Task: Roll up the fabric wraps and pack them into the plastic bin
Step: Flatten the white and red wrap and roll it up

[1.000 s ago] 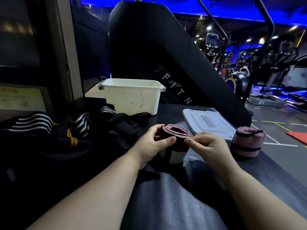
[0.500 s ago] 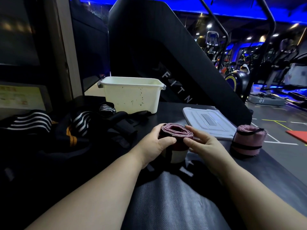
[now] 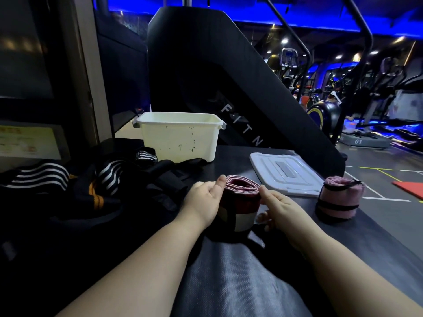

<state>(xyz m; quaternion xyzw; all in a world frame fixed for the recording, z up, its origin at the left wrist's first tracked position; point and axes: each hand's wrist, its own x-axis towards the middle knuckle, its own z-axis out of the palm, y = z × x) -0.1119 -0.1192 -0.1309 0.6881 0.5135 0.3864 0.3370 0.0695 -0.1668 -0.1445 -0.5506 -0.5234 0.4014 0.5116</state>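
My two forearms were bare, nothing worn on them as far as the view went. The left forearm [image 3: 142,271] looked thick and smooth, wider toward the bottom edge, and the right forearm [image 3: 343,277] was pretty much the same. My left hand [image 3: 203,200] and right hand [image 3: 281,209] were bare too, kinda soft and chubby, with short rounded thumbs and fingers.

Two rolled wraps [image 3: 240,199] [image 3: 340,199], one bin [image 3: 180,139], one lid [image 3: 283,173].

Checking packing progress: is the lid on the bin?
No, the lid lies flat on the surface to the right of the open bin.
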